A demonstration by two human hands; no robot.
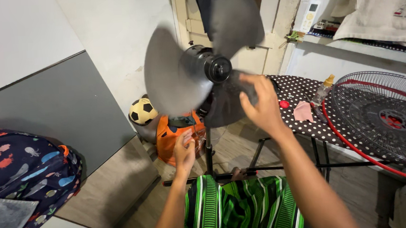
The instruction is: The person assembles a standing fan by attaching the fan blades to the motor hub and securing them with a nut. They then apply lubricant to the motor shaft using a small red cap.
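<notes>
In the upper middle of the frame, a dark grey fan blade assembly [195,67] with 3 broad blades sits on its motor housing atop a thin black pole [209,149]. Its round hub cap [218,69] points toward the camera and slightly right, so the spin axis runs from the wall behind out toward the viewer; the pole's long axis is upright. The blades look blurred at their edges.

The right hand [258,103] reaches up from the lower right, its fingers [250,80] loosely spread and laid against the lower right blade, not closed around it. The left hand [185,152], lower and just left of the pole, has its fingers curled partly in; whether it grips anything cannot be told.

At the right, a wire fan guard [381,117] with a red rim lies on a polka-dot ironing board [305,91], beside a pink cloth [303,111] and a small bottle [323,90]. A football [142,111] rests behind the pole, at centre left. Green striped fabric [241,205] fills the bottom middle.
</notes>
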